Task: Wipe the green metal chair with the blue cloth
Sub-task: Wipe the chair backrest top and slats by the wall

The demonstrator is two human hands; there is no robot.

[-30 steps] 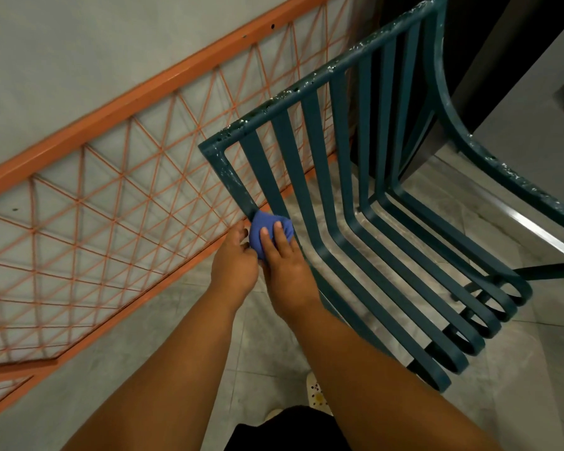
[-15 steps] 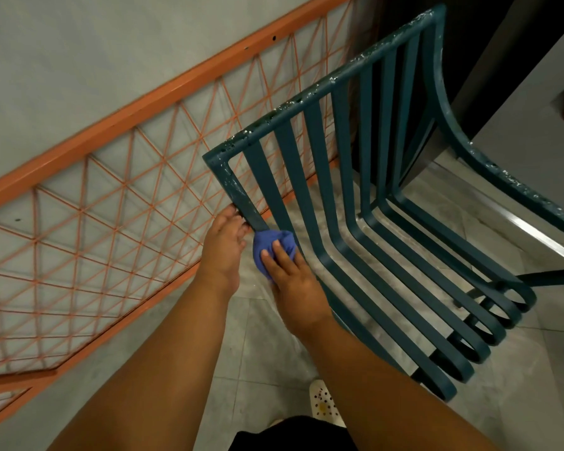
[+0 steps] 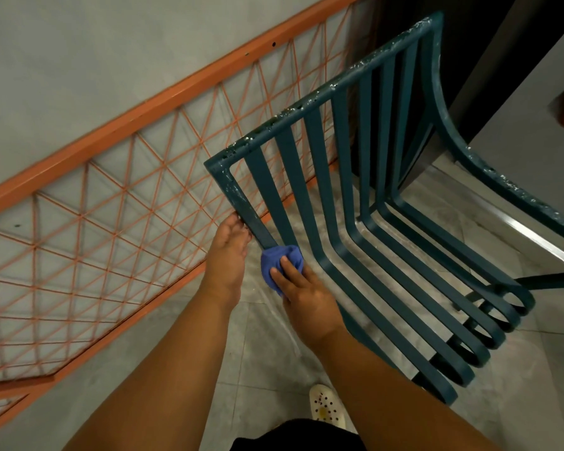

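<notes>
The green metal chair (image 3: pixel 349 177) has flat slats running from the backrest down into the seat, and its top rail shows chipped paint. My right hand (image 3: pixel 306 297) grips the bunched blue cloth (image 3: pixel 279 263) against the lower part of the chair's left side bar. My left hand (image 3: pixel 227 252) holds that same bar just above the cloth, fingers curled behind it. The cloth wraps around the bar, so part of it is hidden.
An orange metal frame with triangular mesh (image 3: pixel 111 196) leans along the grey wall on the left. The floor is grey tile (image 3: pixel 267 346). A white perforated shoe (image 3: pixel 326 406) shows below. A dark doorway (image 3: pixel 489 43) stands behind the chair.
My right hand has slid the cloth down the side bar. My left hand let go of the cloth and now holds the bar above it.
</notes>
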